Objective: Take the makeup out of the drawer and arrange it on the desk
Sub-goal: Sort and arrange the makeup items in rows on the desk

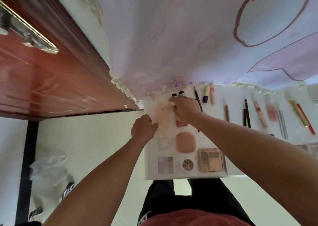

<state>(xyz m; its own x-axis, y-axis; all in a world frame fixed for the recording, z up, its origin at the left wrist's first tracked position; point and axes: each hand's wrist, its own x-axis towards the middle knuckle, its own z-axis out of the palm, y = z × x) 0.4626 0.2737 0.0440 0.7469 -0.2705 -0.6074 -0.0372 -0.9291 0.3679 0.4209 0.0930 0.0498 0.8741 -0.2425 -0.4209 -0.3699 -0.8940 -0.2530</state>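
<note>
Makeup lies in rows on the white desk [151, 174]. My right hand [185, 109] curls its fingers round the top of a white tube [170, 116], just below two small black-capped bottles [177, 94]. At the desk's left edge, my left hand [143, 128] has curled fingers and pinches the side of a pale pink tube [162, 120]. A red-and-white item [181, 123] lies partly under my right wrist. Nearer me are a pink compact [185, 142], a small clear box [162, 142], two eyeshadow palettes [165, 165] [211, 160] and a round pot [187, 164]. No drawer is in view.
Pencils, lip glosses and thin tubes [258, 115] lie side by side along the desk to the right. A pale sheet with pink outlines [189, 36] hangs behind the desk. A red-brown wooden panel [43, 81] stands at left. A plastic bag [49, 172] lies on the floor.
</note>
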